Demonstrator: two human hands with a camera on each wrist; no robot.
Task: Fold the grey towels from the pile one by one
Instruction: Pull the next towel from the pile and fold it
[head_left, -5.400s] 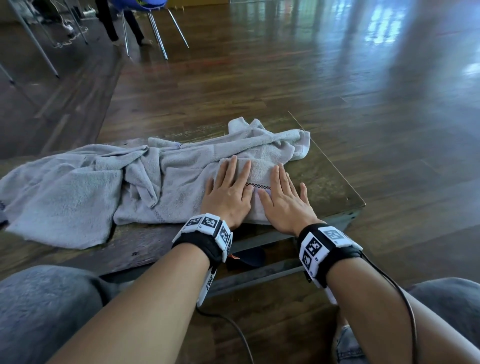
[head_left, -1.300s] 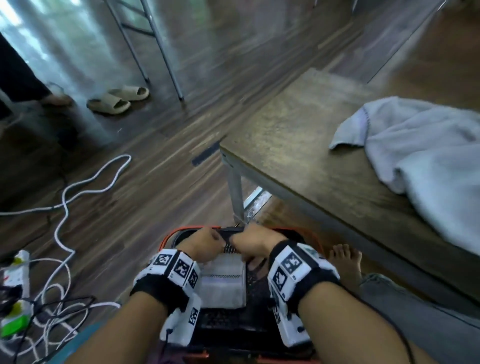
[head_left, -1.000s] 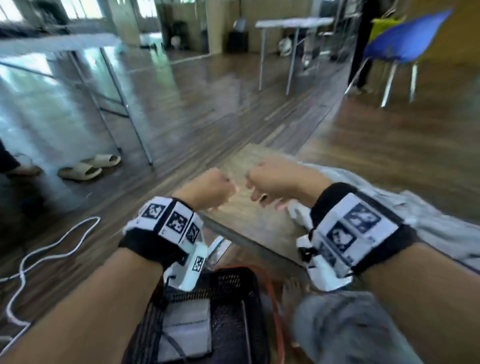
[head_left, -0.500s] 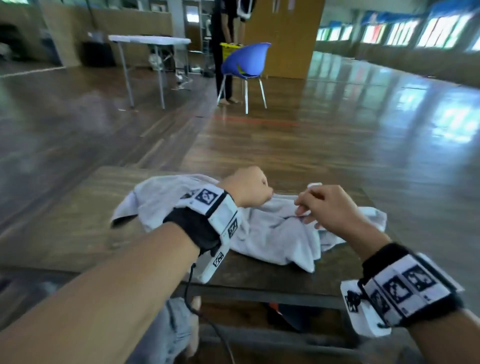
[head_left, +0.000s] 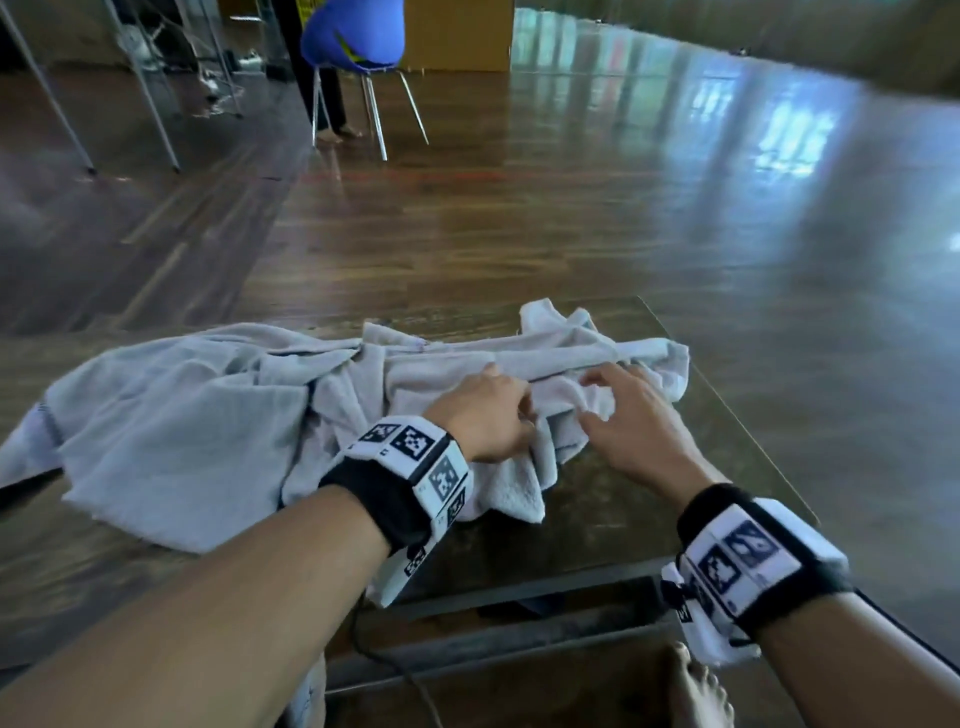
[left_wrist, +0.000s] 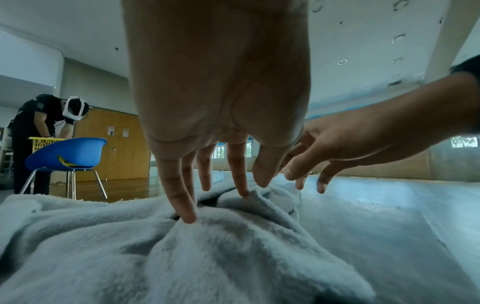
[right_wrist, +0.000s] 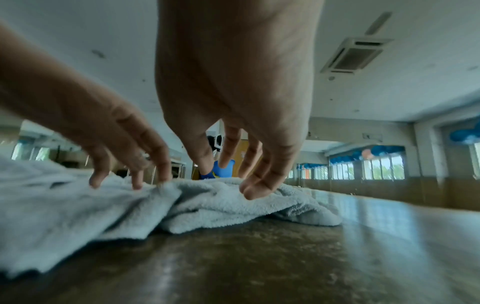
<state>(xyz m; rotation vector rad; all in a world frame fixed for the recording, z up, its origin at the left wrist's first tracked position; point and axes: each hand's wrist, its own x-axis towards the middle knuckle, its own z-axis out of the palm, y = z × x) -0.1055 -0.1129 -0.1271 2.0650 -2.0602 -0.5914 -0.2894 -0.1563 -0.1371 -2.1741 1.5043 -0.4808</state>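
Observation:
Several crumpled grey towels lie in a pile on the low wooden table (head_left: 623, 519). One bunched towel (head_left: 519, 364) is at the right end, and a wider one (head_left: 182, 415) spreads to the left. My left hand (head_left: 519, 413) reaches down onto the bunched towel, its straight fingertips (left_wrist: 187, 218) touching the cloth (left_wrist: 233, 246). My right hand (head_left: 592, 397) is just beside it with fingers spread, its fingertips (right_wrist: 249, 191) at the towel's folds (right_wrist: 233, 205). Neither hand grips the cloth.
The table's right edge (head_left: 727, 415) runs close to my right hand. A blue chair (head_left: 353, 36) stands on the wooden floor beyond, with a person's legs behind it. Metal table legs (head_left: 150, 104) are at the far left. My bare foot (head_left: 696, 691) is under the table.
Both hands left the folded towel in the black basket on the floor, swung back as fists over the table, and now come down with opened fingers on the bunched towel.

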